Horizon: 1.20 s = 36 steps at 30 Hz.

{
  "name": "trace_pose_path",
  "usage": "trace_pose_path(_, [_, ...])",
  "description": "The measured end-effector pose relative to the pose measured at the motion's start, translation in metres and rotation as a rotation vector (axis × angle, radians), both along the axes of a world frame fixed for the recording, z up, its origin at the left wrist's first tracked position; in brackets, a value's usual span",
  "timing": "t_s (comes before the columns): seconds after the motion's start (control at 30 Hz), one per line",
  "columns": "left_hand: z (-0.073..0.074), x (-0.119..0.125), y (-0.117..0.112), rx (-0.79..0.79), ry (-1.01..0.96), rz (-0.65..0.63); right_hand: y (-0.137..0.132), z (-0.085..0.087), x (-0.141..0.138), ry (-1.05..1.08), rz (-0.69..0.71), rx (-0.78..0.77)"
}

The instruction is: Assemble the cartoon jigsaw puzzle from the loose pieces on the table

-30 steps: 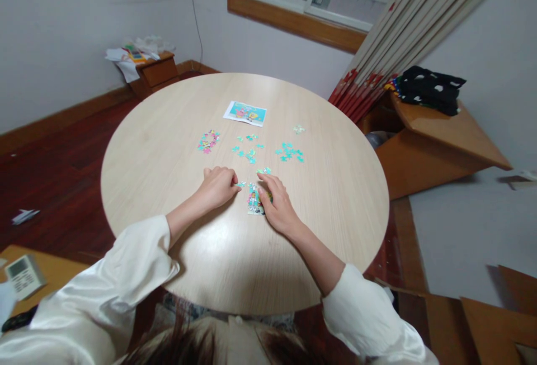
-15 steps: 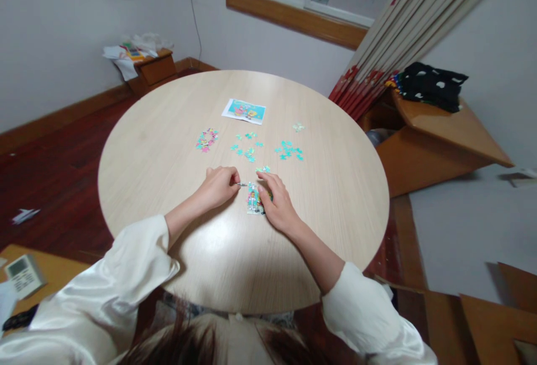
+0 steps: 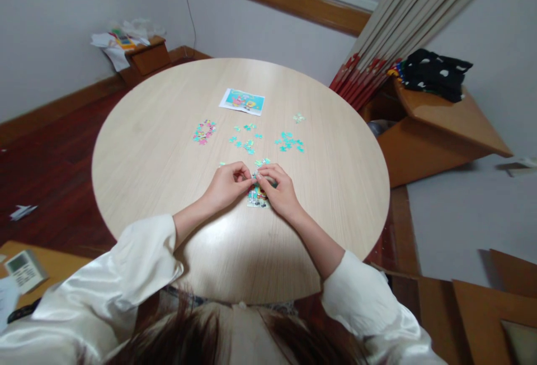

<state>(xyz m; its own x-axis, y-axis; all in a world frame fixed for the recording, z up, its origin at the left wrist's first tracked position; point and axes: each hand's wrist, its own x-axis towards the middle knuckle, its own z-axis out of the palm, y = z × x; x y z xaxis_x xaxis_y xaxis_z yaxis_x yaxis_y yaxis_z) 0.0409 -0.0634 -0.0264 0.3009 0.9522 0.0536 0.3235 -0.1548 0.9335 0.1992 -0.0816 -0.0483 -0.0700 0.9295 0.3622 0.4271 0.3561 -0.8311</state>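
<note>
A partly joined jigsaw puzzle (image 3: 257, 200) with cartoon figures lies flat near the front of the round table. Over its top edge both hands meet. My left hand (image 3: 230, 186) pinches a small jigsaw piece, mostly covered by the fingertips. From the other side my right hand (image 3: 282, 193) reaches in, its thumb and fingertips closed in on the same spot and its palm over the puzzle's right part. Just beyond the fingers lie a few joined or loose pieces (image 3: 263, 161). A small green piece (image 3: 222, 164) shows behind my left hand.
On the round table (image 3: 146, 147) are a pink and mixed-colour pile (image 3: 204, 132), scattered teal pieces (image 3: 248, 146), another teal pile (image 3: 290, 142) and a pale cluster (image 3: 298, 118). A printed reference picture (image 3: 242, 102) lies farther back. A wooden cabinet (image 3: 436, 141) stands to the right.
My left hand has moved right with the jigsaw piece to the puzzle's top edge. My right hand's fingers have closed in to meet it. The view has tilted down slightly.
</note>
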Motion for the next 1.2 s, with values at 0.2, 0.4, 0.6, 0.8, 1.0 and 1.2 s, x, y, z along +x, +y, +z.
trace_pose_path(0.2, [0.002, -0.009, 0.005, 0.084, 0.155, 0.013, 0.005, 0.002, 0.006, -0.126, -0.082, -0.108])
trace_pose_path(0.4, [0.005, -0.017, 0.006, 0.160, 0.307, -0.077, 0.004, 0.001, 0.008, -0.266, -0.096, -0.121])
trace_pose_path(0.6, [0.004, -0.015, 0.004, 0.218, 0.332, -0.221, 0.003, 0.002, 0.006, -0.294, -0.084, -0.135])
trace_pose_path(0.8, [0.005, -0.014, 0.001, 0.260, 0.468, -0.275, 0.003, 0.001, 0.006, -0.306, -0.097, -0.126])
trace_pose_path(1.0, [0.005, -0.013, -0.002, 0.278, 0.543, -0.317, 0.004, 0.000, 0.007, -0.298, -0.126, -0.101])
trace_pose_path(1.2, [0.006, -0.013, -0.003, 0.261, 0.565, -0.336, 0.004, -0.001, 0.007, -0.323, -0.136, -0.098])
